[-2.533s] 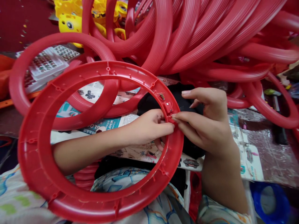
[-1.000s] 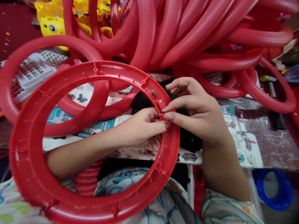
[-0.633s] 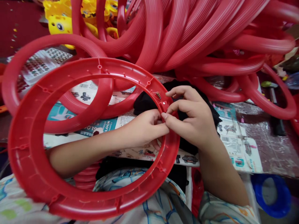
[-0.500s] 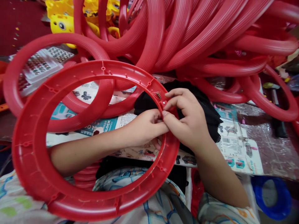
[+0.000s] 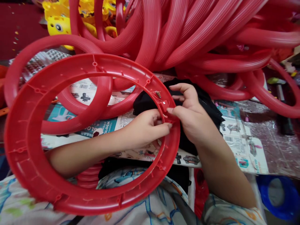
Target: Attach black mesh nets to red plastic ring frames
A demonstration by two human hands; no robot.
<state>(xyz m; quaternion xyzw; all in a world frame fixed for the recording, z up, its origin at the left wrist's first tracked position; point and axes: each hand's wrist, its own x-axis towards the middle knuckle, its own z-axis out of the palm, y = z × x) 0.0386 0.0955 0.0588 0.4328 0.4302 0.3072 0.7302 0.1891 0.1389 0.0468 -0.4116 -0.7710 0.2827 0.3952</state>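
A hollow red plastic ring half [image 5: 17, 125] stands tilted in front of me, its ribbed inner side facing me. My left arm passes through its opening, and my left hand [image 5: 150, 128] grips the inner rim at the right, thumb laid over into the channel. Beside that spot my right hand [image 5: 191, 114] has its fingers apart, thumb tip at the channel; I see nothing held in it. Set in the channel are a small coiled metal spring [image 5: 158, 94], a little red block with a shiny dot [image 5: 164, 102] and thin wires [image 5: 165, 116].
Ribbed red rings [image 5: 152, 34] lie heaped across the back, one at the left. Yellow toy parts [image 5: 58, 26] are behind them. Black cloth [image 5: 189, 140] and printed cardboard [image 5: 248, 147] cover the table. A hammer [image 5: 281, 90] lies at right; a blue ring-shaped part [image 5: 262, 190] is below.
My right hand has drawn back to the right from the rim, its fingers spreading and uncovering the channel. The ring half has shifted slightly left; my left hand keeps its grip.
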